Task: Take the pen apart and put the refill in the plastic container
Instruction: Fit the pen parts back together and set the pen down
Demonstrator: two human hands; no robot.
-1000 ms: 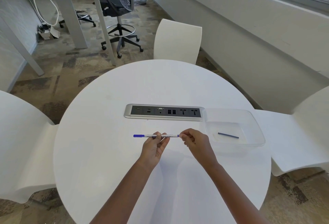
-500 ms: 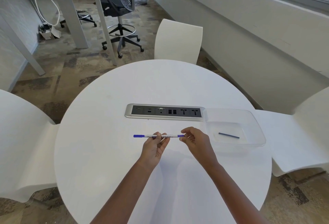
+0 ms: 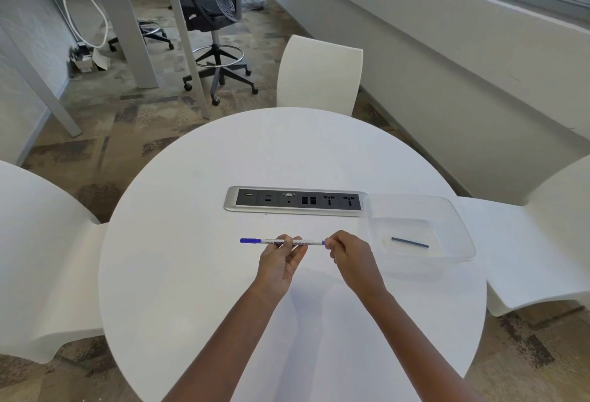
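Disassembly looks barely begun. The slim white-barrelled pen (image 3: pixel 314 243) with printed lettering appears whole: its blue cap (image 3: pixel 247 240) sits on the end that sticks out beyond the left grip (image 3: pixel 281 261), and a small blue end piece shows right at the fingertips of the right grip (image 3: pixel 351 258). No refill has come out of this pen yet. What is left, as I judge it, is to free that end piece or pull the barrel open, draw out the refill and drop it in.

The left grip pinches the barrel about halfway along, thumb and fingertips narrowed round it, palm turned up. The right grip is pinched tight on the pen's other end, fingers curled so that the tip itself is hidden. Between the two grips a short bare stretch of barrel runs level, held above the round white bench (image 3: pixel 223 306).

Outward of the right grip, near it but apart, stands the shallow clear plastic container (image 3: pixel 464 232). A thin dark blue stick (image 3: pixel 410 242) already lies flat on its floor; it may be a refill, though I cannot tell for sure. Beyond both grips, a silver-framed black socket strip (image 3: pixel 297 201) is set into the bench, its end just beside the container's corner.
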